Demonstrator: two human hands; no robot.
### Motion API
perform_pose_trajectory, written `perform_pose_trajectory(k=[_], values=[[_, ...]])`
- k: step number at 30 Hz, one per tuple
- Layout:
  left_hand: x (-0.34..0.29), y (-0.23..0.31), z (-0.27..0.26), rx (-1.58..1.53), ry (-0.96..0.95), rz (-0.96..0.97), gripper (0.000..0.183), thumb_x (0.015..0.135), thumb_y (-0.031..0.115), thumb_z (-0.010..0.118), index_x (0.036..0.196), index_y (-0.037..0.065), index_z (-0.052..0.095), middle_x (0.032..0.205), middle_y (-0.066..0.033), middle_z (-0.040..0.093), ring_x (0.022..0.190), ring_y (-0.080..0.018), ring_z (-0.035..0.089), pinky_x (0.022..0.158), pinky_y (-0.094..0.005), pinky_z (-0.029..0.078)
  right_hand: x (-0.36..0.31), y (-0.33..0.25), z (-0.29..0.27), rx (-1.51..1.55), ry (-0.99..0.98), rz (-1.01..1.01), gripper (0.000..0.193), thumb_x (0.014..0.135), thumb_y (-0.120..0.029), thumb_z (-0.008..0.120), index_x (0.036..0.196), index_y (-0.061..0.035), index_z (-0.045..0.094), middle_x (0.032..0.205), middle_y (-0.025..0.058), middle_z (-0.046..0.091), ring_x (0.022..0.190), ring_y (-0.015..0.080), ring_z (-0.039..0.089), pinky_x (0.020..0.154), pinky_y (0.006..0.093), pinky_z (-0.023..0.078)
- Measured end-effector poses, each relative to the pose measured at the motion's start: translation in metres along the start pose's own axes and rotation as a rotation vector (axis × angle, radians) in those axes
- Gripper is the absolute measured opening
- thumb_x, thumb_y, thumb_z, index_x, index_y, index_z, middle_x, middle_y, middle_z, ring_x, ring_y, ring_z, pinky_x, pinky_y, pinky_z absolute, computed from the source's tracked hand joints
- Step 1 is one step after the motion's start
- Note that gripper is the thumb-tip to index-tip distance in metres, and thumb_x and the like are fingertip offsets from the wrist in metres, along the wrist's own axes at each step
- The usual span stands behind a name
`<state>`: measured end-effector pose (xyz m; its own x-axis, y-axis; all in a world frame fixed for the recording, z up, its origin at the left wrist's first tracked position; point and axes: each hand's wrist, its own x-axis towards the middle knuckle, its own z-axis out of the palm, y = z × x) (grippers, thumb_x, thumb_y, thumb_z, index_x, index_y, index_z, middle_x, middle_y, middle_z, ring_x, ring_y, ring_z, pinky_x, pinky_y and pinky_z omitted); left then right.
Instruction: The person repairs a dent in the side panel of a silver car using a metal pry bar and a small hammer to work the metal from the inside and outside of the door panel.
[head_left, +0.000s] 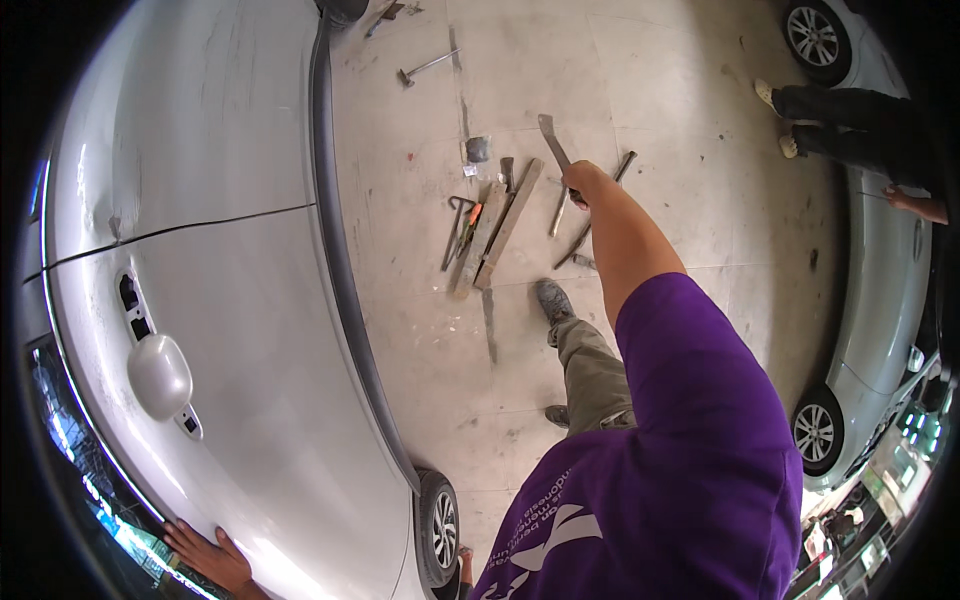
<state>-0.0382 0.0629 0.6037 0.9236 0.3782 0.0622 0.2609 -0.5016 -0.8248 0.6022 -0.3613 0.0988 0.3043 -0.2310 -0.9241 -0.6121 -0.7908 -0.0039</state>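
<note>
my right hand (583, 183) is stretched out ahead of me at about one o'clock, closed around the handle end of a flat metal bar (553, 146), whose broad tip points up and away toward twelve o'clock. my left hand (212, 556) is down at about seven o'clock, laid flat with the fingers spread against the lower part of the silver car door (230, 330), holding nothing. on that door, at roughly nine o'clock from the centre, sits the silver door handle (158, 375), and a dark trim strip (345, 270) runs along the panel's edge. on the concrete floor (680, 110), just below and left of the bar i am holding, lies a cluster of tools: two wooden planks (500, 228) side by side at an angle, a small tool with an orange grip (472, 216) touching their left side, and a couple of long metal rods (592, 215) just right of them, partly behind my forearm. a hammer (428, 68) lies well apart at eleven o'clock. my grey shoe (553, 299) stands near the lower end of the planks. at about two o'clock another person's dark-trousered legs (850, 118) stand beside a second pale car (885, 300), one of their hands resting on it.
</note>
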Motion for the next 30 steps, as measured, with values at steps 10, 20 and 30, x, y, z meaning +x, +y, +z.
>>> perform_pose_trajectory(k=[10, 20, 30], values=[[-0.007, -0.013, -0.008, 0.019, -0.021, -0.005, 0.068, 0.101, 0.054, 0.027, 0.152, 0.009, 0.023, 0.158, -0.0156, 0.021, 0.145, -0.0398, 0.019, 0.115, -0.0573, 0.016, 0.022, 0.143, 0.158, 0.417, -0.161, 0.27, 0.016, 0.088, -0.011, 0.055, 0.073, -0.0054, 0.053, 0.059, 0.0122, 0.053, 0.049, 0.0264, 0.053, 0.041, 0.0391, 0.036], [0.007, -0.001, 0.006, -0.193, -0.03, -0.031, 0.066, 0.099, 0.047, 0.038, 0.149, 0.004, 0.03, 0.155, -0.0201, 0.028, 0.144, -0.0424, 0.019, 0.115, -0.0572, 0.012, -0.016, 0.234, 0.216, 0.446, -0.366, 0.229, 0.015, 0.086, -0.018, 0.066, 0.088, -0.0038, 0.061, 0.066, 0.011, 0.057, 0.056, 0.0218, 0.056, 0.044, 0.0396, 0.041], [0.001, 0.002, -0.015, -0.236, -0.071, -0.123, 0.07, 0.091, 0.04, 0.053, 0.148, 0.007, 0.032, 0.156, -0.0148, 0.026, 0.146, -0.0374, 0.016, 0.117, -0.0555, 0.01, -0.187, 0.25, 0.142, 0.126, -0.1, -0.667, 0.031, 0.081, -0.01, 0.065, 0.108, 0.0006, 0.056, 0.071, 0.0103, 0.058, 0.058, 0.0196, 0.057, 0.048, 0.0348, 0.044]])
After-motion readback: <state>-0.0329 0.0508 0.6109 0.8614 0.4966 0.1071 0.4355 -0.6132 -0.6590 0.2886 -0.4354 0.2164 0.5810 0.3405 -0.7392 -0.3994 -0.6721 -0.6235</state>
